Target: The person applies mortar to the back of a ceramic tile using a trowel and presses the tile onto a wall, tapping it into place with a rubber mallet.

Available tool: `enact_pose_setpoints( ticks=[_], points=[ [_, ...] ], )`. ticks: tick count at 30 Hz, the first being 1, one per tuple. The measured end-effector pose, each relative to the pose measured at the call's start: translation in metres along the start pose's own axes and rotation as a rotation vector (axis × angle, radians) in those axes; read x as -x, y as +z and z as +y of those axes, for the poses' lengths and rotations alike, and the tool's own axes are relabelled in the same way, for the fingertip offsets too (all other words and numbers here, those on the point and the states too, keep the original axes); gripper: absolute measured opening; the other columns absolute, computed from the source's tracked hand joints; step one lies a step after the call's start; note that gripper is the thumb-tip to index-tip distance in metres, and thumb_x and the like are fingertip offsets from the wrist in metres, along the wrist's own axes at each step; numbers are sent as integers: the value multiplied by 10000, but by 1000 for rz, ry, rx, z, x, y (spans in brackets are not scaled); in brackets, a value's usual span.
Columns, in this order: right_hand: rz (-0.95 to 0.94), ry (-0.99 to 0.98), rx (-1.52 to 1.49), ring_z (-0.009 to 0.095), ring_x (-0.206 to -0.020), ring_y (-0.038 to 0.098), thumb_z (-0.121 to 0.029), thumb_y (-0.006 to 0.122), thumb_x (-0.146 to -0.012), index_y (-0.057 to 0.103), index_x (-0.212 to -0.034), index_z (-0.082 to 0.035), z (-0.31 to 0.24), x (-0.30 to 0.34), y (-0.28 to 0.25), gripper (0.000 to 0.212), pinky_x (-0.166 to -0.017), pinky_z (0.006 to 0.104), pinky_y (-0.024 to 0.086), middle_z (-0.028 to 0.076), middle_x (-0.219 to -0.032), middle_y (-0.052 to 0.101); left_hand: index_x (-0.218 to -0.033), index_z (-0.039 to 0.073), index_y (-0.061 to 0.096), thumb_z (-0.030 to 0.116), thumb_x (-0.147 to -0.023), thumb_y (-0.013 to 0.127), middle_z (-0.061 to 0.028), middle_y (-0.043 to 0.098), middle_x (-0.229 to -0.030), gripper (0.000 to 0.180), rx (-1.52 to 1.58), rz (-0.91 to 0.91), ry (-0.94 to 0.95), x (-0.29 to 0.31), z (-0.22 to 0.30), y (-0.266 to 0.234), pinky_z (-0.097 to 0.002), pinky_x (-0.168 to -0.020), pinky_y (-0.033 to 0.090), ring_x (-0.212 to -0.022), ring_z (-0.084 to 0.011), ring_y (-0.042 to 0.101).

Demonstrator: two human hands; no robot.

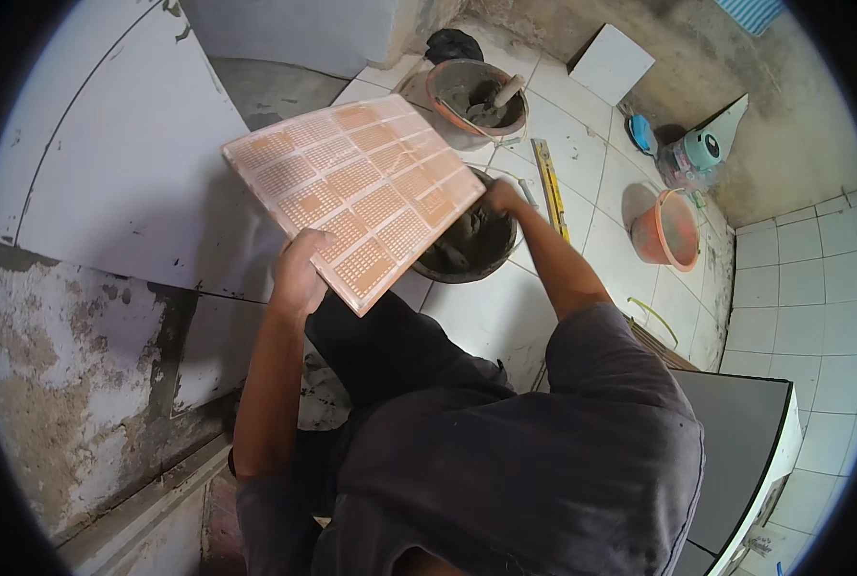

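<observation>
My left hand (301,272) grips the near left edge of a large ceramic tile (366,187). The tile is tilted, its orange-brown ribbed back facing up. My right hand (505,197) is closed beside the tile's right corner, over a dark bucket (491,271) of grey mortar. What those fingers hold is hidden. Part of the bucket lies under the tile. Grey wet mortar shows inside it, with a shape in it too dark to make out.
Beyond stands an orange bucket (432,86) of mortar with a handled tool (509,91) in it. A yellow spirit level (550,190) lies on the white tiled floor. Farther right are a small orange bucket (651,240) and a water jug (692,154). White tile panels (111,163) cover the left wall.
</observation>
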State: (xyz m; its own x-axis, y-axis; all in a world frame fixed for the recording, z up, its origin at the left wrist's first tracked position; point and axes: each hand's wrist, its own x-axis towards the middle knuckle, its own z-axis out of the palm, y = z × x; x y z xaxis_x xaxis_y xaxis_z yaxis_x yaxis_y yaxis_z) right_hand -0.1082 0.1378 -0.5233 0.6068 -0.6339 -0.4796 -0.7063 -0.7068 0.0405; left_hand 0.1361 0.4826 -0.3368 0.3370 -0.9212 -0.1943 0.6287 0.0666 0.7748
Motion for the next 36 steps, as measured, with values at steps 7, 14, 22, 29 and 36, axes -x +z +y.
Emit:
enact_pose_setpoints(
  ticks=[7, 14, 22, 29, 36],
  points=[
    [-222, -24, -51, 263, -1090, 615, -490, 740, -695, 657, -1130, -105, -87, 12, 80, 587, -886, 401, 503, 101, -1181, 638, -1290, -101, 373, 94, -750, 516, -198, 526, -1194, 592, -96, 160, 6, 13, -12, -23, -397, -957, 442, -1099, -301, 543],
    [-305, -41, 146, 243, -1070, 621, -355, 681, -741, 649, -1145, -180, -91, -6, 69, 441, -840, 400, 512, 92, -1104, 662, -1237, -102, 421, 109, -763, 548, -178, 576, -1071, 534, -109, 260, 41, 62, -3, -32, -372, -798, 524, -949, -272, 613],
    [-308, 8, 232, 219, -983, 657, -279, 639, -770, 716, -1018, -137, -25, 5, -54, 297, -767, 378, 529, 65, -1059, 687, -1269, -95, 376, 113, -741, 541, -186, 557, -1093, 591, -167, 376, 55, 112, -2, -35, -377, -770, 526, -920, -280, 607],
    [-339, -11, 404, 248, -993, 661, -255, 701, -760, 711, -1047, -143, -46, 11, 15, 309, -812, 380, 529, 70, -1114, 674, -1312, -80, 323, 164, -705, 555, -233, 523, -1124, 694, -176, 421, 47, 150, 4, -33, -392, -784, 532, -966, -331, 595],
    [-241, -80, 279, 234, -1013, 655, -254, 704, -757, 707, -1048, -154, -47, 3, 37, 307, -810, 385, 531, 69, -1084, 684, -1340, -58, 306, 201, -715, 557, -240, 506, -1165, 721, -133, 463, 153, 167, 29, -9, -429, -841, 515, -1031, -364, 566]
  ],
)
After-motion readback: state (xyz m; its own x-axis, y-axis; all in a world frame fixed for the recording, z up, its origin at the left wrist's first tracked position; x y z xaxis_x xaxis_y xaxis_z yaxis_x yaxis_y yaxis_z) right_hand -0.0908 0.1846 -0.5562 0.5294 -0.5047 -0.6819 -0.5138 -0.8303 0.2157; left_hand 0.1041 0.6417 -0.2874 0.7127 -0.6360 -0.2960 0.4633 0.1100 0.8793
